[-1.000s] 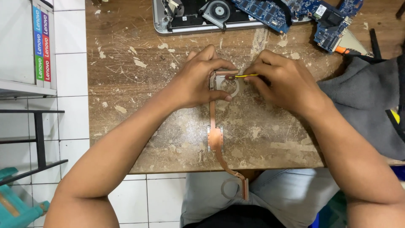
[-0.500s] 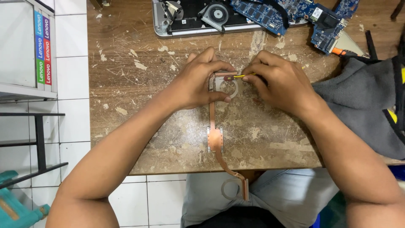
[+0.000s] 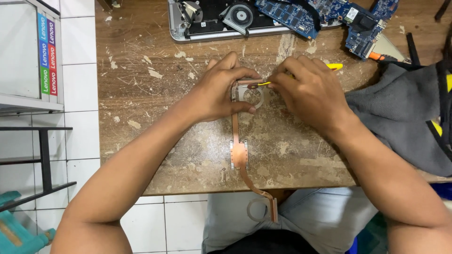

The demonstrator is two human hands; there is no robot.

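Note:
A long copper heat pipe [image 3: 239, 153] with flat plates lies on the worn wooden table [image 3: 141, 117], its lower end hanging past the near edge over my lap. My left hand [image 3: 221, 91] pinches the pipe's top plate, thumb under and fingers over it. My right hand [image 3: 308, 91] grips a thin yellow-handled tool [image 3: 335, 66], whose tip touches that top plate between the two hands.
An opened laptop base [image 3: 221, 19] with a fan lies at the far edge, with blue circuit boards [image 3: 325, 14] beside it. A grey cloth [image 3: 400, 113] lies at the right. White shelving with coloured boxes [image 3: 47, 51] stands left, beside a black frame [image 3: 44, 160].
Both hands and the heat pipe hold nearly the same place; the view has shifted only slightly.

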